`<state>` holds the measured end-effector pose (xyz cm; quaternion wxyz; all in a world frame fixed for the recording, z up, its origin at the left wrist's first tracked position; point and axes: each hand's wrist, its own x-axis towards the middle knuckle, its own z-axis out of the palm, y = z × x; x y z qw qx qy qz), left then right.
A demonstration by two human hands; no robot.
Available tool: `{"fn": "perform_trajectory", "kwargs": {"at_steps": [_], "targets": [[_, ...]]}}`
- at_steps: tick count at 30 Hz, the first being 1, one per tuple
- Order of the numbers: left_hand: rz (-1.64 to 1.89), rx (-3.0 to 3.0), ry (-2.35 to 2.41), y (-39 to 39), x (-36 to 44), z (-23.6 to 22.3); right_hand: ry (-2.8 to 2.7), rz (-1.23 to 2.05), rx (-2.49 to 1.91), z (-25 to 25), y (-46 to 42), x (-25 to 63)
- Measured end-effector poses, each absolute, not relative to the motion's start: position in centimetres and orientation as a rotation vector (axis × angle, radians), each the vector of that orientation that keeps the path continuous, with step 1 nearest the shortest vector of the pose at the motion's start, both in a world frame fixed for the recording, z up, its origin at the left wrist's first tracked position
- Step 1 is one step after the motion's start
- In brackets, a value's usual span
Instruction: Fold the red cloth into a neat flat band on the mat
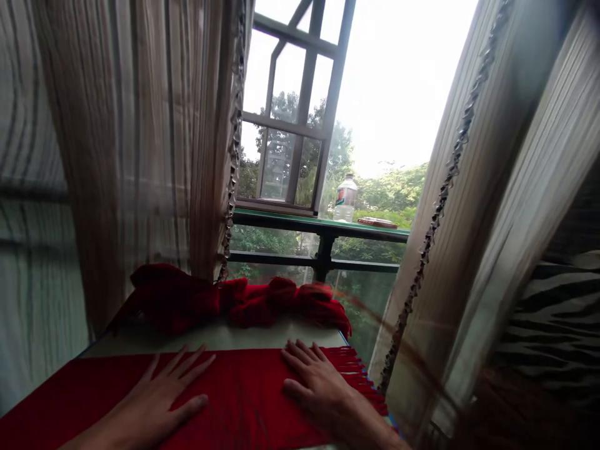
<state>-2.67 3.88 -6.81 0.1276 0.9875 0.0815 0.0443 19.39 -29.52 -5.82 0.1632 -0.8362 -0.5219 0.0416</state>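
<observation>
Red scarf (239, 400) lies flat directly beneath both hands, on a pale tabletop (281, 336); from where I'm standing it runs crosswise, its long axis going left to right in front of the person. Its far edge lies right about at the fingertips, and on the left the cloth carries on past the left hand (164, 390) and out of sight. The fringe (354, 369) marks the other end, just beyond the right hand (312, 375) — so the right is clearly the nearer of the two to that end. Both hands rest palm down, neither pinching anything: the left has its fingers fanned wide, the right keeps its fingers closer together, thumb out toward the left. A stretch of red shows between them, lightly creased. Ahead of the hands, past a bare pale strip, sits a heap of bunched red cloth (182, 300) — well clear of the fingertips.
</observation>
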Motion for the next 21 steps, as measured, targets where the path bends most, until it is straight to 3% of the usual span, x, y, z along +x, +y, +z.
{"fn": "perform_trajectory", "kwargs": {"at_steps": [12,21], "targets": [[0.141,2.896,0.235,4.5,-3.2,-7.5,-1.174,0.119,-2.647,-6.2,-37.1,23.6],[0.062,2.916,-0.121,-2.9,4.2,-2.4,-1.196,0.030,-2.542,-5.1,-29.2,15.5]]}}
